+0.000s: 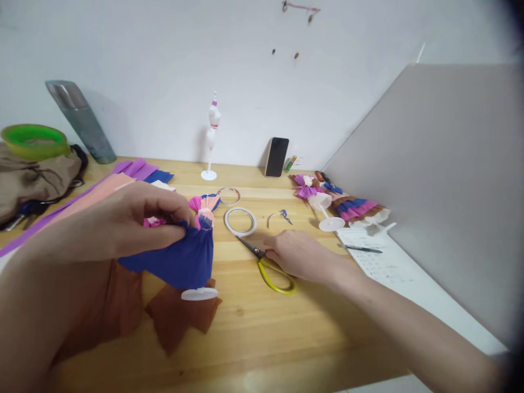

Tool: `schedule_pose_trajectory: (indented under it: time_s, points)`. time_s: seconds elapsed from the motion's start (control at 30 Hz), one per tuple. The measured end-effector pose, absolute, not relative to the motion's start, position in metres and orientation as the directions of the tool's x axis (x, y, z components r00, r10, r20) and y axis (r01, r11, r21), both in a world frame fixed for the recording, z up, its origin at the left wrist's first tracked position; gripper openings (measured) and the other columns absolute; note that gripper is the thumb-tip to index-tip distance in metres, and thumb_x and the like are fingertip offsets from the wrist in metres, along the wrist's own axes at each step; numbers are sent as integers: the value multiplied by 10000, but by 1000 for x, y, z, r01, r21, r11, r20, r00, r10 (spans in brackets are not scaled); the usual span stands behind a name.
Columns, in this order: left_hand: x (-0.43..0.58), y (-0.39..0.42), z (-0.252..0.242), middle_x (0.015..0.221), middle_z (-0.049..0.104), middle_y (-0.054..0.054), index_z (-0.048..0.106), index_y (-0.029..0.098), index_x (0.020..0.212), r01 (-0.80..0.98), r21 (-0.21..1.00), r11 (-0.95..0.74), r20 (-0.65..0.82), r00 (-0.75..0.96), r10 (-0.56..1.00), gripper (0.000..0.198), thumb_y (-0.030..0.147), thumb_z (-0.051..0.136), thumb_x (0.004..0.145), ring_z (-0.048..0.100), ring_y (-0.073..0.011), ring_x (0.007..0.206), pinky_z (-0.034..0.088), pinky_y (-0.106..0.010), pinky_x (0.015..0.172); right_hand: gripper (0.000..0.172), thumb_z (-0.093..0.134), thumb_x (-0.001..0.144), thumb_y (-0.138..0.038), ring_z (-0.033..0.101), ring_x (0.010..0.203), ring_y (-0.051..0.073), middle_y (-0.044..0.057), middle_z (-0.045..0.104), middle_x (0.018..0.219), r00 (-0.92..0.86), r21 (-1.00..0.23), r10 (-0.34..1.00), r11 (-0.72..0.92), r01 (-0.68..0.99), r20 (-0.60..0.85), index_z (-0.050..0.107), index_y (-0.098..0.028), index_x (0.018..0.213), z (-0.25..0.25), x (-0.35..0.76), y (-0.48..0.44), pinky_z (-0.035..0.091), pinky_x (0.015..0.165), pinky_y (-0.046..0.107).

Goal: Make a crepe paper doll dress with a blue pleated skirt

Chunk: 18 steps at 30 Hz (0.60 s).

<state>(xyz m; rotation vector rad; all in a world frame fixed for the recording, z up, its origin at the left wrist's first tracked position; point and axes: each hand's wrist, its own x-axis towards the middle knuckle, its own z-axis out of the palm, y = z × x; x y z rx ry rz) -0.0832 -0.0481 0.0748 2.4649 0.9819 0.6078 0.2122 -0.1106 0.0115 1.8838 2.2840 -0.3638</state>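
My left hand [151,218] pinches the gathered top edge of a blue crepe skirt [176,259], which hangs around a small stand with a white round base [200,295]. Above the skirt, a pink and peach pleated top [203,204] shows. My right hand [290,251] is at the yellow-handled scissors [276,277], its fingers curled by a small red thing; what they hold, if anything, is hidden. The scissors lie on the table with their tip near a white tape roll [240,221]. Brown crepe pieces [180,314] lie under and beside the stand.
A white mannequin [212,131] stands near the wall, with a phone [277,157] to its right. Dressed figures [356,207] lie at the right, near a written sheet [376,262] and pen. Crepe strips [133,168], a bottle [84,123] and a bag [36,177] are left.
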Motion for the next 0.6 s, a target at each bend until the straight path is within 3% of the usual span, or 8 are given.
schedule_pose_trajectory:
  time_s: [0.03, 0.1, 0.17, 0.2, 0.27, 0.33, 0.43, 0.6]
  points:
    - [-82, -49, 75, 765, 722, 11, 746, 209, 797, 490, 560, -668, 199, 704, 682, 187, 283, 575, 775, 615, -87, 618, 481, -144, 532, 254, 494, 882, -175, 665, 723, 233, 133, 722, 807, -227, -178, 952, 191, 965, -206, 739, -137, 939, 12, 209, -109, 429, 637, 304]
    - [-81, -52, 74, 713, 687, 35, 733, 204, 812, 386, 633, -671, 150, 789, 596, 165, 220, 569, 799, 574, -60, 606, 446, -122, 542, 270, 520, 906, -242, 681, 919, 246, 127, 737, 1015, -343, -531, 939, 278, 800, -26, 707, -171, 1087, 10, 202, -105, 491, 781, 345]
    - [-81, -53, 74, 685, 659, 57, 722, 201, 834, 344, 657, -671, 145, 816, 560, 157, 170, 570, 810, 541, -43, 597, 422, -113, 558, 352, 573, 905, -370, 624, 1140, 249, 118, 678, 1234, -457, -842, 878, 348, 412, 139, 657, -200, 1202, 7, 194, -99, 472, 955, 396]
    - [-82, -53, 74, 703, 664, 55, 718, 198, 855, 337, 669, -662, 131, 823, 552, 160, 158, 568, 815, 545, -45, 615, 425, -118, 575, 417, 599, 889, -436, 591, 1204, 249, 116, 646, 1293, -509, -919, 838, 338, 204, 195, 637, -209, 1237, 5, 190, -95, 446, 1011, 416]
    - [-82, -51, 75, 733, 678, 38, 712, 190, 878, 332, 682, -652, 113, 833, 542, 157, 163, 567, 825, 562, -62, 643, 433, -138, 591, 485, 630, 859, -518, 597, 1191, 241, 108, 658, 1262, -574, -962, 780, 265, -58, 249, 638, -216, 1238, 1, 181, -87, 429, 1035, 430]
    - [-80, -46, 76, 707, 672, 20, 707, 177, 839, 320, 684, -656, 126, 833, 538, 147, 178, 562, 819, 558, -81, 624, 424, -159, 568, 475, 660, 828, -543, 640, 1072, 222, 90, 704, 1117, -596, -967, 763, 219, -127, 252, 680, -202, 1159, -4, 173, -79, 470, 965, 403]
    - [-75, -40, 74, 634, 632, 22, 701, 167, 775, 354, 685, -637, 125, 804, 581, 161, 185, 543, 795, 514, -82, 551, 380, -174, 511, 420, 713, 768, -542, 638, 875, 181, 53, 699, 919, -578, -980, 793, 183, -75, 193, 713, -174, 970, -7, 165, -72, 497, 814, 332]
    - [-64, -42, 62, 640, 620, 17, 708, 151, 795, 483, 597, -641, 105, 745, 659, 186, 232, 540, 796, 505, -86, 569, 375, -179, 532, 206, 705, 761, -334, 549, 662, 124, 11, 619, 720, -534, -975, 838, 198, 101, 115, 614, -154, 718, 5, 172, -84, 447, 655, 271]
